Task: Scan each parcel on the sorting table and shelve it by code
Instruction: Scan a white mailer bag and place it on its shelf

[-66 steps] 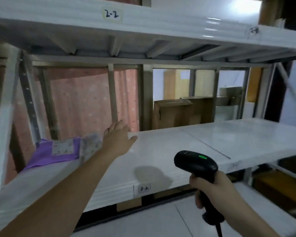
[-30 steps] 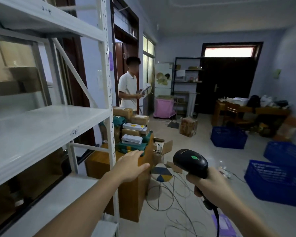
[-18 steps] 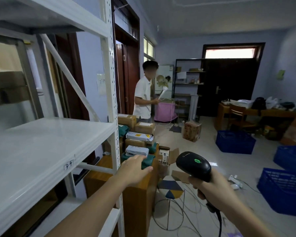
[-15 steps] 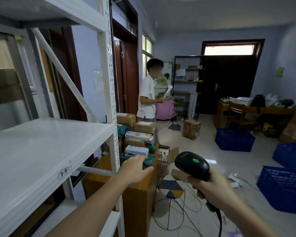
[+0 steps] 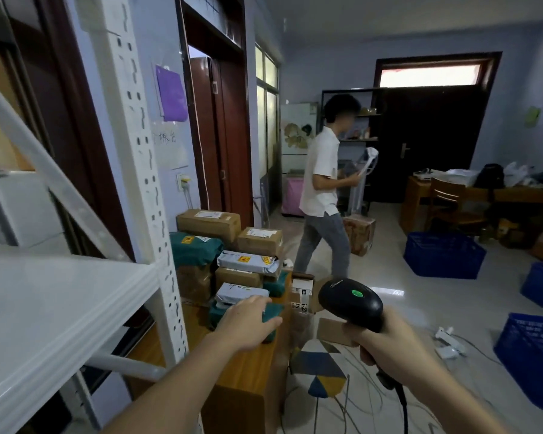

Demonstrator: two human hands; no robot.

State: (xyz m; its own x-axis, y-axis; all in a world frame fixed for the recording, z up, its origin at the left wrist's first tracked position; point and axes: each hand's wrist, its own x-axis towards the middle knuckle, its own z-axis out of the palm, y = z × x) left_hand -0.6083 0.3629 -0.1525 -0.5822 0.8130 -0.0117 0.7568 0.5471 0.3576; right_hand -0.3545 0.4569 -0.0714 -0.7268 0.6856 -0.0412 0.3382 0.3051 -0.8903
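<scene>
Far left: white metal shelf [image 5: 54,305], its board cut off by the frame edge, perforated upright [image 5: 145,195] rising out of view at the top. Just right of it, wooden sorting table [image 5: 248,371], near end cropped below. Piled at its far end — cardboard boxes [image 5: 209,222], a teal bag [image 5: 195,249], grey mailers [image 5: 248,261], labels too small to read. Left hand [image 5: 248,321] reaching over the table, fingers loose and extended, holding nothing, fingertips hiding part of a green parcel [image 5: 271,311] under a grey mailer [image 5: 240,291]; contact not clear. Right hand [image 5: 386,343] wrapped around the handle of a black barcode scanner [image 5: 350,303], green light on, cable dropping out of frame. Beyond, a person in a white shirt [image 5: 322,177] mid-step, holding something pale and blurred. Far right — blue crates [image 5: 442,255], partly cropped.
</scene>
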